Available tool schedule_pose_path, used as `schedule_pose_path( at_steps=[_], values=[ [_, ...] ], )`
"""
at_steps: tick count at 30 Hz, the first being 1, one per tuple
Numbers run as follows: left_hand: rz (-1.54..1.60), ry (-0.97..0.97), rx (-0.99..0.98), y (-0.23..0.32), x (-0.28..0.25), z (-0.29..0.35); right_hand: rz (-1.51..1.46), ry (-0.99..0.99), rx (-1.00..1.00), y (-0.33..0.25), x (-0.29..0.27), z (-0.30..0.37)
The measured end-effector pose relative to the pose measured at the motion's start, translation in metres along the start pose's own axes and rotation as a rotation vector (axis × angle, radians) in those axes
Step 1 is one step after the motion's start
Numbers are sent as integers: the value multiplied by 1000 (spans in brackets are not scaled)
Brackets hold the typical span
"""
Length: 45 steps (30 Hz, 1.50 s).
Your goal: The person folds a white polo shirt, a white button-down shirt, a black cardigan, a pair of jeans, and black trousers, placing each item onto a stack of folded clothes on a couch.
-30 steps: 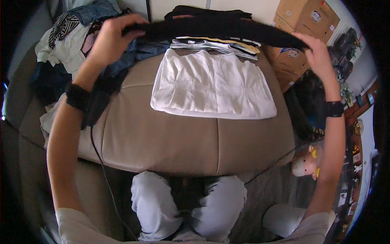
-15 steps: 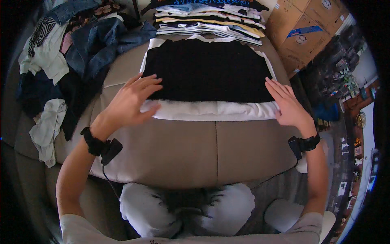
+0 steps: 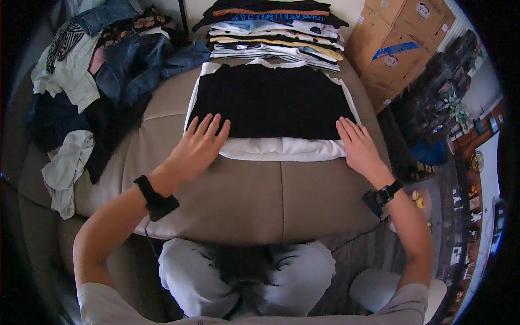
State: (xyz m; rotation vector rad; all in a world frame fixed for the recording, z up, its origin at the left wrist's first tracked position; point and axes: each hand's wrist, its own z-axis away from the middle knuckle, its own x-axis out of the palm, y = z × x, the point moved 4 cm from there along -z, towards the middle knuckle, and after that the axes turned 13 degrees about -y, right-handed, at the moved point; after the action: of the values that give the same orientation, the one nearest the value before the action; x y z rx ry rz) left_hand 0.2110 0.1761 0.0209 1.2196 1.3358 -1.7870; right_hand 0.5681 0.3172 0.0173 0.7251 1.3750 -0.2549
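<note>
A folded black-and-white garment (image 3: 273,103) lies flat on the taupe cushioned seat (image 3: 233,200) in front of me. Its black panel is uppermost, and a white band shows along the near edge and at the sides. My left hand (image 3: 200,143) rests on the garment's near left corner, palm down with fingers spread. On the near right corner lies my right hand (image 3: 360,146), its fingers straight and close together. Neither hand grips the cloth. Both wrists carry a black strap with a small dark device.
Behind the garment stands a stack of folded clothes (image 3: 276,40). A loose heap of jeans and other clothes (image 3: 124,65) covers the left side. Cardboard boxes (image 3: 398,49) rise at the back right. A thin cable hangs from each wrist device.
My left hand has moved right and come down flat on the garment's near left corner. My right hand has shifted slightly and stays on the right corner. The view has tilted a little.
</note>
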Motion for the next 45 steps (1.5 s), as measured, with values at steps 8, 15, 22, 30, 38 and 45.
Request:
schedule_pose_path(
  at_steps=[8,15,22,30,38,45],
  values=[
    [239,116,-142,5,-7,-17,121,230,46,-2,17,-11],
    [149,121,-125,-2,1,-26,57,226,61,4,-6,-12],
    [317,113,-67,-50,-94,34,-185,240,29,0,-134,32],
    [487,123,157,-55,-242,137,-349,105,-28,-7,-289,124],
    [636,-105,224,-60,-313,191,-325,-92,188,-22,-372,166],
    [329,45,-171,-138,-265,58,-76,14,231,116,-329,28]
  ],
)
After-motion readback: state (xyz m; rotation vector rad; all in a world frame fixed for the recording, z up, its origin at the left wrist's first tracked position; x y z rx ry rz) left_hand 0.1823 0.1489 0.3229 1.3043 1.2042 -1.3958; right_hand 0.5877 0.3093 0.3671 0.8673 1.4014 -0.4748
